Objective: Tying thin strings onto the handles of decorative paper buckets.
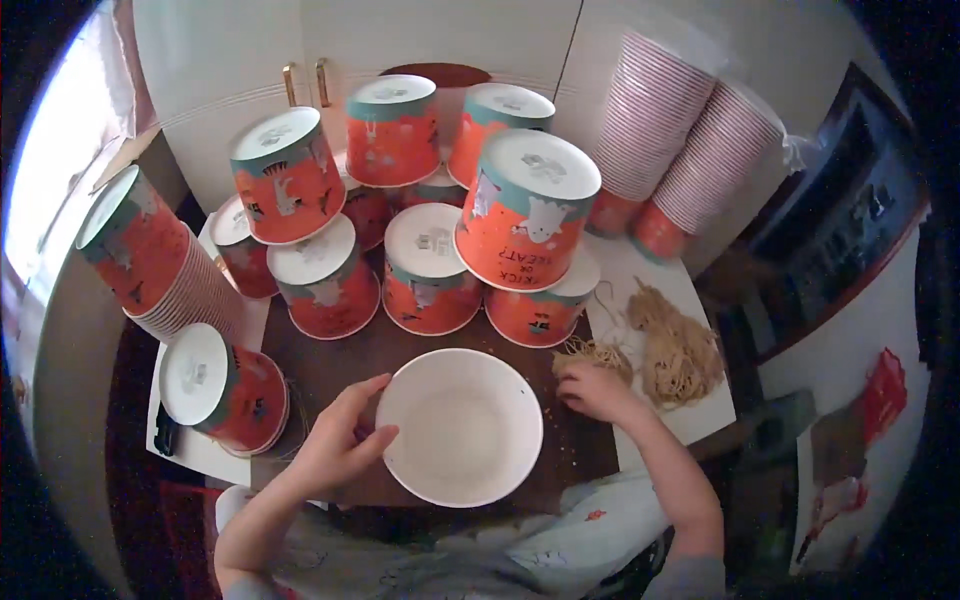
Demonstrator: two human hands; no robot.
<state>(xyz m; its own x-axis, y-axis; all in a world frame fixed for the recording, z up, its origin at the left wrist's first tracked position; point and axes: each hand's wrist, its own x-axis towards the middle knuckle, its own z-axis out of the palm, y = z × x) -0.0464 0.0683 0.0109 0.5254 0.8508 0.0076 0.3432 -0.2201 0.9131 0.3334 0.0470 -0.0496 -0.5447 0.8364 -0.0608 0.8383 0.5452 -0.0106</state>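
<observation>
A white paper bucket (462, 425) stands upright in front of me, its mouth facing up and nothing visible inside. My left hand (345, 440) is at its left side, thumb and fingers spread, the thumb tip by the rim. To the right of the bucket, my right hand (597, 392) has its fingers curled into a small heap of tan string (610, 358). The fingertips are partly hidden, so how much string they grip is unclear. Beside that heap lies a larger bundle of tan string (675, 350).
Upside-down orange and teal paper buckets (432, 265) stand stacked across the back of the brown tabletop (335, 375). Nested bucket stacks rise at far left (185, 270) and back right (665, 125). Another overturned bucket (225, 390) sits near left. White cabinet doors (220, 50) close off the back.
</observation>
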